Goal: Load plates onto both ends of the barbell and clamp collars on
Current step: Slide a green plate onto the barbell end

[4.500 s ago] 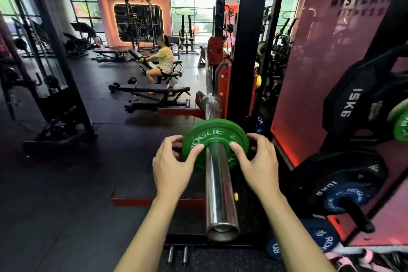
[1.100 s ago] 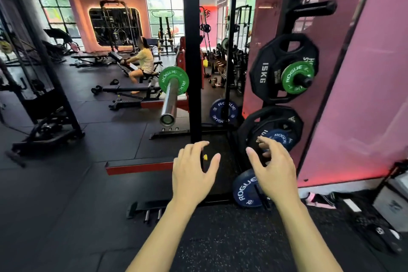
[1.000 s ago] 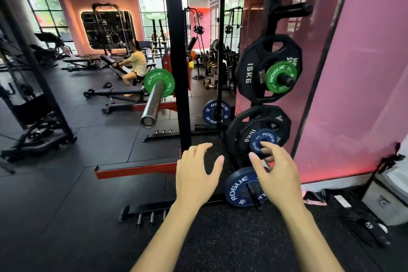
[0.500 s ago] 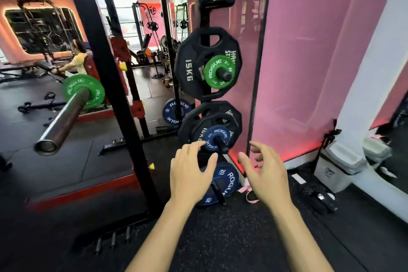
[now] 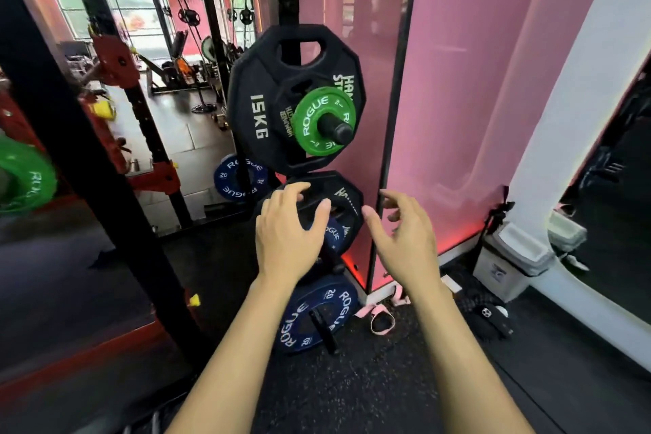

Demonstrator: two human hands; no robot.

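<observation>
Left hand (image 5: 287,243), right hand (image 5: 405,240): both empty, fingers spread, near storage post's middle peg. Advice: grip blue plate (image 5: 333,232) by opposite rims, draw straight off.

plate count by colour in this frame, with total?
Green plates: 2, one on the storage peg, one at the left edge.
Blue plates: 3, middle peg, bottom peg, one behind the rack.
Black plates: 2, the 15KG one and the one under it.
Total: 7
</observation>
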